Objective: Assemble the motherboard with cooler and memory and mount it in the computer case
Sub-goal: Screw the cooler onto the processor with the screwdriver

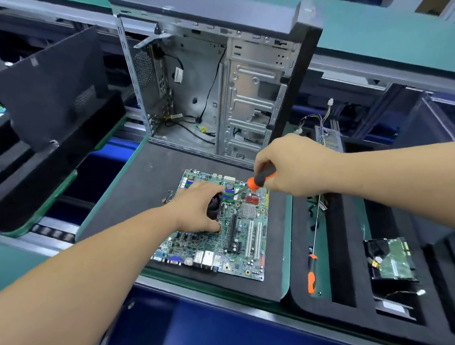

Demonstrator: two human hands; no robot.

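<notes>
The left hand [196, 210] curls over the black cooler [214, 207], holding it down on the motherboard [237, 237]; the right hand [288, 164] grips an orange-and-black screwdriver [259, 180], its tip angled down beside the cooler. The board lies flat under both hands on a dark foam mat [141, 195] on the bench — thin, stiff, studded with fragile parts, best lifted by its bare edges. Beyond the hands stands the open steel case [253, 94], hard and sharp-edged; a second screwdriver [311, 272] lies right of them

Bright even overhead light, soft shadows, wide-angle edge bending, slight blur.
</notes>
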